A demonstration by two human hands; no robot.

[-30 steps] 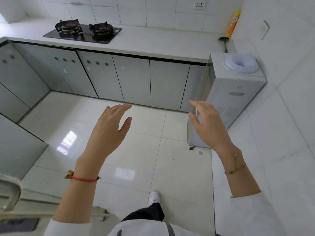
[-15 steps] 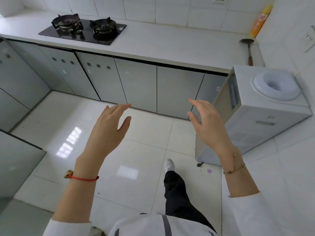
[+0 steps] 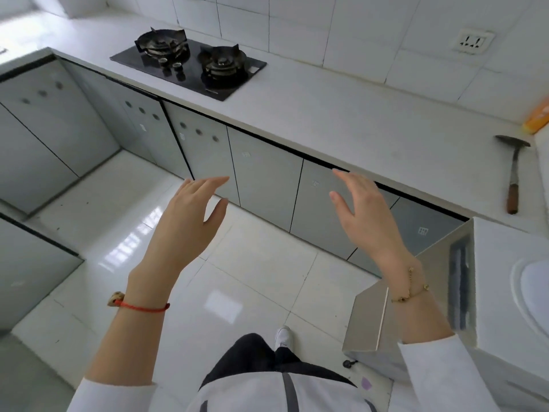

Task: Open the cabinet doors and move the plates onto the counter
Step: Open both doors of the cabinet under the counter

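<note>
A row of grey cabinet doors (image 3: 264,176) runs under the white counter (image 3: 341,114), all closed. No plates show anywhere. My left hand (image 3: 187,221) is raised in front of me, fingers apart, holding nothing, short of the doors. My right hand (image 3: 365,212) is raised too, empty and spread, in line with the door (image 3: 318,209) just right of the middle one. Neither hand touches a door.
A black two-burner gas hob (image 3: 190,66) sits on the counter at the back left. A spatula (image 3: 514,173) and an orange bottle (image 3: 537,120) lie at the counter's right end. A white water dispenser (image 3: 490,292) stands close on my right. More grey cabinets (image 3: 50,129) line the left side.
I have stepped closer to the counter; the cabinets and the water dispenser appear nearer and larger. Both hands stay raised and spread, now level with the cabinet doors.
</note>
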